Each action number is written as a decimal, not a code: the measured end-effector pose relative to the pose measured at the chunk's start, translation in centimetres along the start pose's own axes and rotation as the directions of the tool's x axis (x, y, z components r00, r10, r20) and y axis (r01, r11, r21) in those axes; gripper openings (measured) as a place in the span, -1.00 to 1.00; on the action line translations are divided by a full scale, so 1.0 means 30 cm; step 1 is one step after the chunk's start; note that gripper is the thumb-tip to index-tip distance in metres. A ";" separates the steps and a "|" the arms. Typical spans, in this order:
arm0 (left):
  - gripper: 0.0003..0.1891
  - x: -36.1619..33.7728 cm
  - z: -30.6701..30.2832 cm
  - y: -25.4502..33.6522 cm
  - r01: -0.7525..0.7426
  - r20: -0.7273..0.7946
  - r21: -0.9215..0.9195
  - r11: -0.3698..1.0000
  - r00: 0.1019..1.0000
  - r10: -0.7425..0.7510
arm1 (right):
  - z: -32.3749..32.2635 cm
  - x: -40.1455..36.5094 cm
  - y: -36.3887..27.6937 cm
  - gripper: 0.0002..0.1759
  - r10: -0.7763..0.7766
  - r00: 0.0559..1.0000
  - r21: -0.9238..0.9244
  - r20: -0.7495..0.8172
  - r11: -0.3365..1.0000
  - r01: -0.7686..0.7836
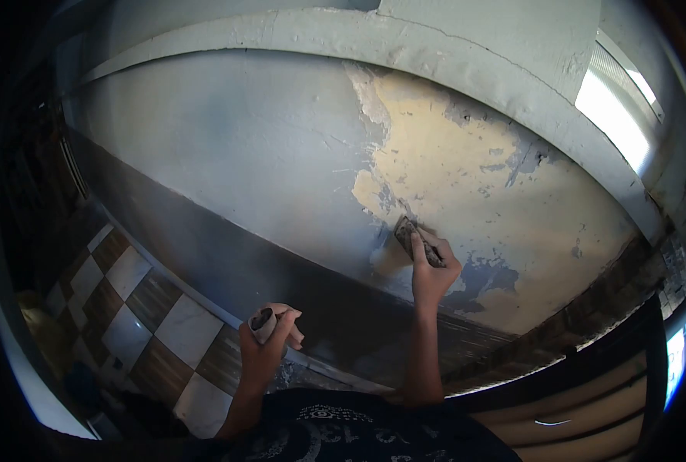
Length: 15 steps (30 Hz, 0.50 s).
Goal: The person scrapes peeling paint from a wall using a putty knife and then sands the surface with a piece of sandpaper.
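Holding the dark block (pixel 404 233) flat, right hand (pixel 436 271) gripping it at the patchy wall (pixel 458 169), seems wise; the left hand (pixel 261 356) (lower) clasps a curled sheet (pixel 261 329).

Wall (pixel 227 131) stood ahead, tiled floor (pixel 129 340) left; right hand (pixel 437 271) held flat tool (pixel 405 233) against wall, left hand (pixel 261 354) rolled sheet (pixel 263 328).

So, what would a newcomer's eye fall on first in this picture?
First, probably, comes the large, ragged yellowish patch on the grey wall, right of centre. At its lower left, the right fingers hold a dark flat block; lower down, the left fingers grip a pale curled piece. The checkered floor also stands out at lower left.
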<state>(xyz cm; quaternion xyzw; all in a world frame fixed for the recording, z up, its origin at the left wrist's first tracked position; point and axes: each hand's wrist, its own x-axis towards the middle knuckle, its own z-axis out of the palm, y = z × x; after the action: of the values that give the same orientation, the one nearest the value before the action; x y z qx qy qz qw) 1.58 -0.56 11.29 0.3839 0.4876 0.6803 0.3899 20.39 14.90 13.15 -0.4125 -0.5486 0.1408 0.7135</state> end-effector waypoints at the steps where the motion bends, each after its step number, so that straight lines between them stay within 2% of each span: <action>1: -0.88 -0.002 0.000 -0.010 0.012 -0.002 -0.004 1.000 1.000 -0.012 | -0.010 -0.009 0.005 -0.87 0.005 1.000 -0.009 0.007 1.000 -0.005; 4: -0.89 -0.006 0.011 -0.033 0.028 -0.058 -0.001 1.000 0.998 -0.028 | -0.026 -0.026 0.039 -0.84 -0.011 0.996 -0.062 0.089 0.998 0.016; 6: -0.89 -0.020 0.041 -0.022 0.037 0.086 -0.021 0.999 0.996 -0.035 | -0.005 -0.034 0.071 -0.81 -0.046 0.995 -0.067 0.084 0.996 0.051; 7: -0.89 -0.025 0.049 -0.026 0.040 0.078 -0.021 0.999 0.996 -0.038 | 0.004 -0.039 0.072 -0.81 -0.042 0.995 -0.065 0.092 0.997 0.048; 9: -0.88 -0.023 0.058 -0.042 0.014 0.181 0.008 1.000 0.983 -0.015 | 0.026 -0.038 0.074 -0.80 -0.174 0.983 -0.030 0.068 0.984 0.176; 15: -0.86 0.014 0.042 -0.058 0.073 0.170 -0.017 0.997 0.983 -0.069 | 0.051 -0.039 0.058 -0.80 -0.202 0.977 -0.116 0.073 0.971 0.209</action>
<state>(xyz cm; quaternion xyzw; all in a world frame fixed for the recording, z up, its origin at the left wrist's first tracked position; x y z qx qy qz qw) 2.81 0.65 9.97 0.4182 0.4581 0.6366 0.4583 19.04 15.88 11.15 -0.3921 -0.6175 0.0445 0.6804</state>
